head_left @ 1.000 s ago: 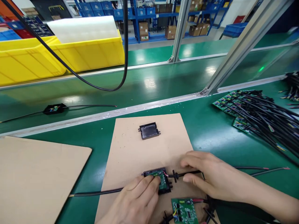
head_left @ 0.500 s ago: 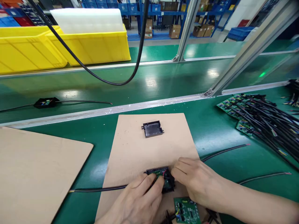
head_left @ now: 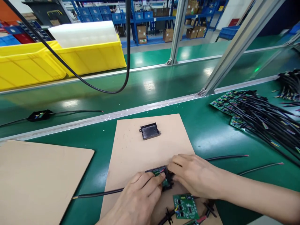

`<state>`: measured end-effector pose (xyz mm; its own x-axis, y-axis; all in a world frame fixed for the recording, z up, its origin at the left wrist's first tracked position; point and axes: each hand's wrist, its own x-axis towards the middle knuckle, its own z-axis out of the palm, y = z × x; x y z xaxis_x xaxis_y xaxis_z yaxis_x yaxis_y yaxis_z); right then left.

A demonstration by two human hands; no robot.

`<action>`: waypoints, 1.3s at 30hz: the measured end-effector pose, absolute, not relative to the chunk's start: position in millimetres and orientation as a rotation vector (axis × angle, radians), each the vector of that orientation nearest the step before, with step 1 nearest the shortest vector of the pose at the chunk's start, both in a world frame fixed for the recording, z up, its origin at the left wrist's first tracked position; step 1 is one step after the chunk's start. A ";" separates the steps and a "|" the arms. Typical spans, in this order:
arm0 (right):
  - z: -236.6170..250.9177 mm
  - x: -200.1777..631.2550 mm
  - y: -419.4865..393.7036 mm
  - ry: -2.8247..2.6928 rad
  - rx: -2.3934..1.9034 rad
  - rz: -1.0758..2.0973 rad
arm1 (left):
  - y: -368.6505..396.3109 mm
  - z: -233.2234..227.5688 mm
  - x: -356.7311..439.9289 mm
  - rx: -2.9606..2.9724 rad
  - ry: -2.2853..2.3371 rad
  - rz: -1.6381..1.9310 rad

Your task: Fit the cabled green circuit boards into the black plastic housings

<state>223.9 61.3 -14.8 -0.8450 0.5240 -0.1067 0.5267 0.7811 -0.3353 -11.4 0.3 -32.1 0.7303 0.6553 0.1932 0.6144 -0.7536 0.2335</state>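
Note:
A black plastic case (head_left: 167, 188) with a green circuit board (head_left: 156, 172) inside lies on the cardboard sheet, partly hidden by both hands. My left hand (head_left: 140, 195) grips the case from the left, fingertips pressed down on the board. At the case's right end, my right hand (head_left: 187, 175) is closed in a pinch around the black cable (head_left: 227, 157), though the fingertips are partly hidden. Another black cable (head_left: 100, 193) runs out to the left from under my left hand. Just below the case lies a second green circuit board (head_left: 186, 207) with wires attached.
An open black case half (head_left: 150, 132) sits farther up the cardboard sheet (head_left: 131, 150). Another cardboard sheet (head_left: 42, 181) lies left. Boards with black cables (head_left: 257, 112) are heaped right. Behind the metal rail (head_left: 140, 107) is a wired black case (head_left: 39, 115); a thick cable (head_left: 110, 91) hangs above.
The camera view has shifted slightly. My left fingers have moved a little over the board, and my right hand stays at the case's right end. The case half has not been moved.

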 end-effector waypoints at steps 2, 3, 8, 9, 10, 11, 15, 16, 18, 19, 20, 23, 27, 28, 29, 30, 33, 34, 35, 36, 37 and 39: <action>-18.3 229.9 60.1 3.018 0.876 -0.536 | -0.5 -32.5 -12.1 2.829 1.010 0.399; -20.6 231.9 59.1 3.062 0.860 -0.497 | -1.4 -33.8 -11.6 2.877 1.011 0.412; -29.6 231.7 54.3 3.260 0.693 -0.258 | -7.1 -42.0 -1.4 3.058 1.074 0.407; -29.7 230.6 54.3 3.277 0.653 -0.237 | -7.3 -41.6 1.1 3.037 1.086 0.385; -29.2 229.3 54.6 3.283 0.618 -0.231 | -7.0 -39.9 3.2 2.981 1.090 0.347; -28.4 228.2 55.3 3.276 0.597 -0.236 | -6.1 -36.9 4.7 2.905 1.086 0.310; -26.6 226.9 58.3 3.217 0.642 -0.289 | -0.5 -18.6 0.9 2.691 1.087 0.222; -27.6 227.6 58.7 3.206 0.665 -0.305 | 0.2 -15.1 -2.6 2.664 1.101 0.229; -32.0 229.5 58.1 3.192 0.719 -0.335 | -0.3 -13.5 -11.2 2.576 1.170 0.292; -34.9 230.5 57.1 3.193 0.750 -0.347 | -1.5 -16.0 -15.5 2.523 1.224 0.344; -38.0 231.4 55.6 3.197 0.780 -0.362 | -3.3 -20.2 -19.2 2.477 1.293 0.393; -42.8 234.7 52.0 3.198 0.836 -0.434 | -10.2 -35.3 -25.9 2.456 1.441 0.420; -24.2 247.3 81.2 3.207 0.790 -0.492 | 0.4 -25.6 -38.9 2.423 1.508 0.404; -13.9 251.8 99.7 3.215 0.828 -0.455 | 12.3 -15.5 -46.1 2.395 1.567 0.416; -1.7 256.1 122.4 3.227 0.892 -0.410 | 29.1 -3.3 -54.9 2.372 1.643 0.410; 11.8 259.7 148.2 3.224 1.025 -0.311 | 50.6 9.8 -64.8 2.355 1.735 0.405; 50.6 262.1 226.7 3.147 1.483 -0.028 | 134.3 41.6 -92.6 2.387 2.005 0.363; 59.5 259.5 246.8 3.128 1.588 0.032 | 163.5 46.0 -98.6 2.385 2.039 0.368; 65.1 255.2 261.1 3.109 1.675 0.080 | 190.3 46.4 -102.5 2.381 2.068 0.365; 67.0 249.8 268.9 3.093 1.736 0.117 | 213.2 42.8 -104.3 2.373 2.092 0.354; 65.1 243.6 269.9 3.084 1.760 0.134 | 231.1 36.0 -104.5 2.366 2.111 0.345; 52.1 231.1 254.0 3.106 1.679 0.102 | 250.1 16.5 -103.4 2.375 2.117 0.316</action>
